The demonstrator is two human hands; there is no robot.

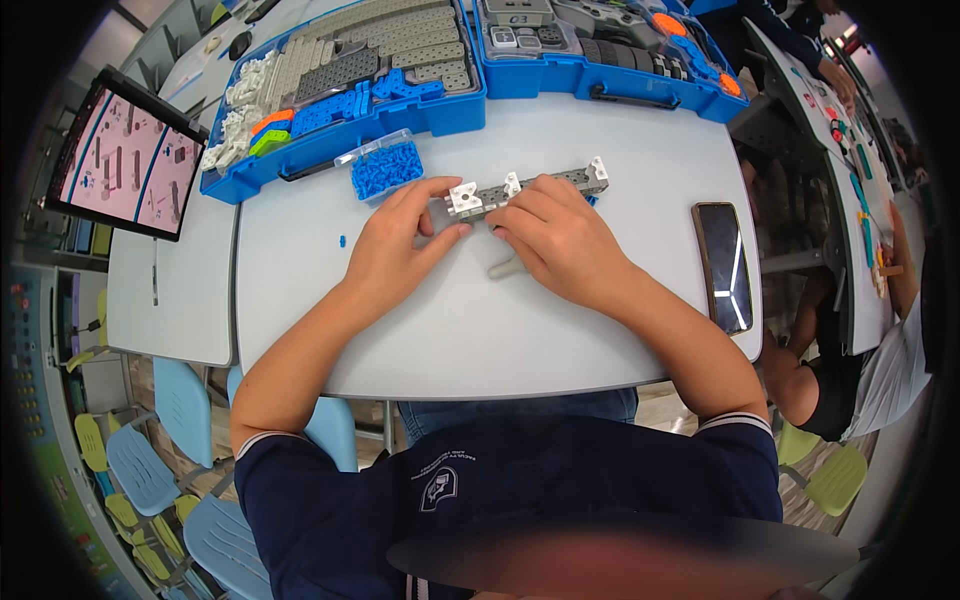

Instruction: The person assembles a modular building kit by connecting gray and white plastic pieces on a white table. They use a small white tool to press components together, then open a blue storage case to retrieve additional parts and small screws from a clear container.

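A long grey perforated beam (490, 197) with white connector brackets along it lies across the table in front of me. Its left end, topped by a white bracket (465, 198), is between the thumb and fingers of my left hand (398, 238). My right hand (562, 236) grips the beam near its middle, fingers curled over it. Another white bracket (599, 172) stands at the beam's right end, with a bit of blue beneath. Just below my right fingers is a light grey piece (506, 267), partly hidden. A tiny blue peg (342, 241) lies left of my left hand.
A small clear box of blue pegs (386, 172) stands behind my left hand. Two blue cases (455, 118) (560, 76) of building parts line the far edge. A phone (723, 268) lies at right, a tilted screen (128, 155) stands at left. Another person (885, 375) sits at the right.
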